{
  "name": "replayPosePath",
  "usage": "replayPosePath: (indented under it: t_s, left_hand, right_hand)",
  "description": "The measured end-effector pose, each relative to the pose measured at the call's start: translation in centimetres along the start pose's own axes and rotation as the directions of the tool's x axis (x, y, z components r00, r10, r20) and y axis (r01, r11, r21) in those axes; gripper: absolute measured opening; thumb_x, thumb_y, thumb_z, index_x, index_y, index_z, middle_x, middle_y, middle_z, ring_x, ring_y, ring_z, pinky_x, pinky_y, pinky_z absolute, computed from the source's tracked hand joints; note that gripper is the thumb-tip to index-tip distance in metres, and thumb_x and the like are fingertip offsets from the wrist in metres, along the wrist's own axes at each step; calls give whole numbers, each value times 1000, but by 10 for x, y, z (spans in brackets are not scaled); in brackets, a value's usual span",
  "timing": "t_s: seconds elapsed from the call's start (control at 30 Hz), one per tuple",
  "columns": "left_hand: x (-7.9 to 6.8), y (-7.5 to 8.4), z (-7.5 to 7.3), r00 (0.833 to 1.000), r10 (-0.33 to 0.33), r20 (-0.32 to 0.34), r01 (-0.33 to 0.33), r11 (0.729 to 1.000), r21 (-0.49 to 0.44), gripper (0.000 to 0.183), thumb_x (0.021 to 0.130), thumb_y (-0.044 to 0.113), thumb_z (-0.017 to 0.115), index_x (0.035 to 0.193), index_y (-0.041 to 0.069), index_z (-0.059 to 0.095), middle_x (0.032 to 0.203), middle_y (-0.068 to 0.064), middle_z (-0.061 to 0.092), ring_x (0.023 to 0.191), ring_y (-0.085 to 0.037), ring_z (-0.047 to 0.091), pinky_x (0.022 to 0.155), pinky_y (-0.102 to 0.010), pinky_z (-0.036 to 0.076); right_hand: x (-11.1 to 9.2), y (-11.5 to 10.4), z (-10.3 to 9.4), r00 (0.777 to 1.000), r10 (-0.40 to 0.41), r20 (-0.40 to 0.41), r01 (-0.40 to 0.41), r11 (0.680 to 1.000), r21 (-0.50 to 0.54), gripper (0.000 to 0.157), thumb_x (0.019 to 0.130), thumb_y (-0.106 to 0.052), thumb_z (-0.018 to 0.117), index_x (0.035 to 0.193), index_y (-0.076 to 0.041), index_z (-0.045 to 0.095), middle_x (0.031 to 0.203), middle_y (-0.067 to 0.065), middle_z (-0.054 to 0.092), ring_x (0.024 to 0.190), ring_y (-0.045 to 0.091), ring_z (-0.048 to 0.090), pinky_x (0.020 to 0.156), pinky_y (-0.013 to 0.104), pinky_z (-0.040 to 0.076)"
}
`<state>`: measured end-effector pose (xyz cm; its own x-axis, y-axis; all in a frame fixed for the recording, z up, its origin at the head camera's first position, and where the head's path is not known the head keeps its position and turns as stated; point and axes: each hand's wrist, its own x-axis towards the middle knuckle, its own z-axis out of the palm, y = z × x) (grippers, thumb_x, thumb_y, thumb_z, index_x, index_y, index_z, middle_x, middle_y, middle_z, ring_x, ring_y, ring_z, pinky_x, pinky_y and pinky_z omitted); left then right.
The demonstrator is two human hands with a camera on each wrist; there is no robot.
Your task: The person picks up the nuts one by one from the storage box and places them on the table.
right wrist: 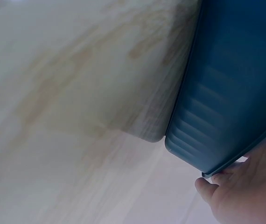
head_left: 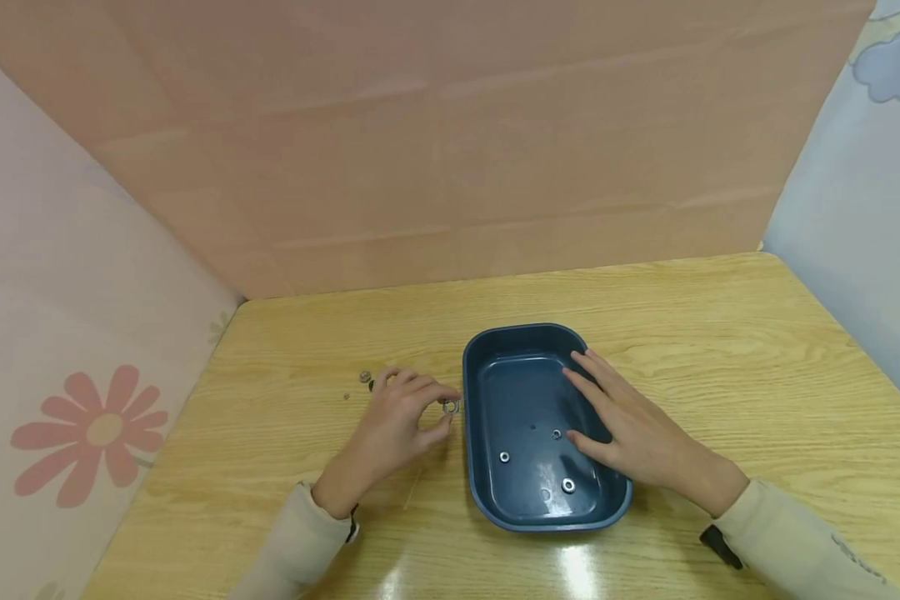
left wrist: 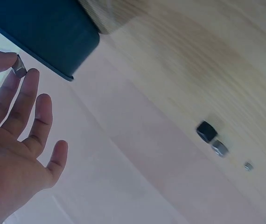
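My left hand [head_left: 399,415] pinches a silver hex nut [head_left: 451,407] between thumb and fingertips, just outside the left rim of a dark blue plastic bin [head_left: 521,387]. In the left wrist view the same nut [left wrist: 19,68] shows at the fingertips, with the other fingers spread. My right hand [head_left: 637,429] lies across the bin's right rim, its fingers extended over the inside. Three metal nuts lie apart on the bin floor: one at the left [head_left: 505,457], one near the right thumb [head_left: 557,434] and a larger one [head_left: 567,485] toward the front.
Beyond my left hand, a black nut [left wrist: 206,131], a silver nut [left wrist: 220,149] and a tiny nut [left wrist: 248,166] lie on the wood-grain table [head_left: 720,350]. A pinkish cloth backdrop [head_left: 435,150] stands behind the table, with pale patterned walls on both sides.
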<state>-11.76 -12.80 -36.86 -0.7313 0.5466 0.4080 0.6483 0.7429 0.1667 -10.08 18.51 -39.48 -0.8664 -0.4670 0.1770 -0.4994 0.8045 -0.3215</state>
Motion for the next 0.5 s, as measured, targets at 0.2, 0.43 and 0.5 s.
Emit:
replayPosePath:
  t_s: [0.2, 0.43, 0.5]
  left_hand:
    - [-7, -9, -3, 1000, -25, -3, 25, 1000, 6, 20, 75, 21, 68, 95, 24, 68, 92, 12, 67, 87, -10, 54, 91, -43, 34]
    - [-14, -19, -10, 998, -58, -14, 58, 998, 5, 22, 75, 19, 71, 96, 22, 69, 96, 11, 68, 90, -10, 56, 85, -35, 39]
    - [-16, -21, -12, 998, -58, -13, 58, 998, 4, 22, 74, 18, 71, 96, 21, 69, 95, 10, 68, 90, -10, 57, 82, -32, 42]
  right_hand:
    - [0, 0, 0, 1000, 1, -1, -1, 1000, 7, 78, 80, -44, 63, 142, -9, 31, 153, 9, 15, 142, 30, 12, 102, 55, 32]
    - [-1, 0, 1, 1000, -17, -18, 17, 1000, 6, 76, 81, -43, 63, 142, -8, 31, 153, 10, 16, 142, 29, 12, 102, 55, 32]
    - [-1, 0, 1, 999, -25, -30, 25, 1000, 6, 76, 81, -43, 63, 141, -8, 32, 152, 10, 17, 141, 30, 13, 101, 54, 33]
